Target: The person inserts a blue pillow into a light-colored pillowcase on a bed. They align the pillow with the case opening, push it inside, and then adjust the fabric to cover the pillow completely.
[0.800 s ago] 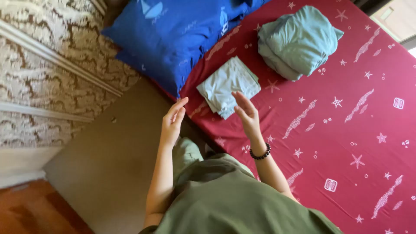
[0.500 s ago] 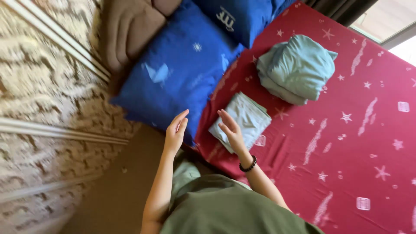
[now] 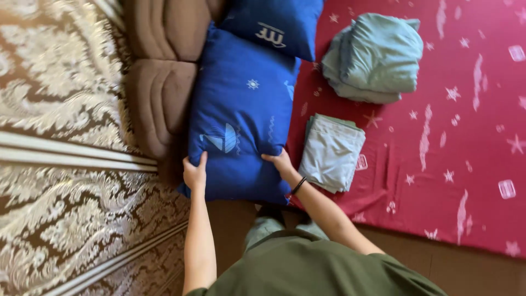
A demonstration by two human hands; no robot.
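Left hand (image 3: 195, 174) and right hand (image 3: 281, 163) are both gripping the near end of one blue pillow (image 3: 241, 115), fingers curled on its corners. It is lying at the edge of the red bed sheet (image 3: 455, 164). A second blue pillow (image 3: 274, 24) is lying beyond. Two folded pale cloths: one flat (image 3: 331, 153), one bundled (image 3: 375, 57), possibly several layers.
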